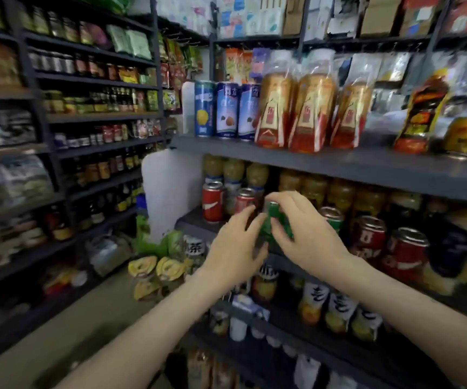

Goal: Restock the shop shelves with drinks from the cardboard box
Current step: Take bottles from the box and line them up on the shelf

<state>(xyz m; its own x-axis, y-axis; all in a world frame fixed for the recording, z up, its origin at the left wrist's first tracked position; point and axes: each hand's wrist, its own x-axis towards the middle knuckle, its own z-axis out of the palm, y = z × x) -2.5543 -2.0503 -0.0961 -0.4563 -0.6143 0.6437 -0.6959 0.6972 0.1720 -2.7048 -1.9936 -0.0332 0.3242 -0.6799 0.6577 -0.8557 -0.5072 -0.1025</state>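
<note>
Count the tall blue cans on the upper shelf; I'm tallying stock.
3, in a row at the left end of the upper shelf: left can, middle can, and right can, next to the wrapped orange bottles. More may hide behind.

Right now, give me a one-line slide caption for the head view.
Left hand and right hand hold a green can beside red cans on the drinks shelf.
</note>
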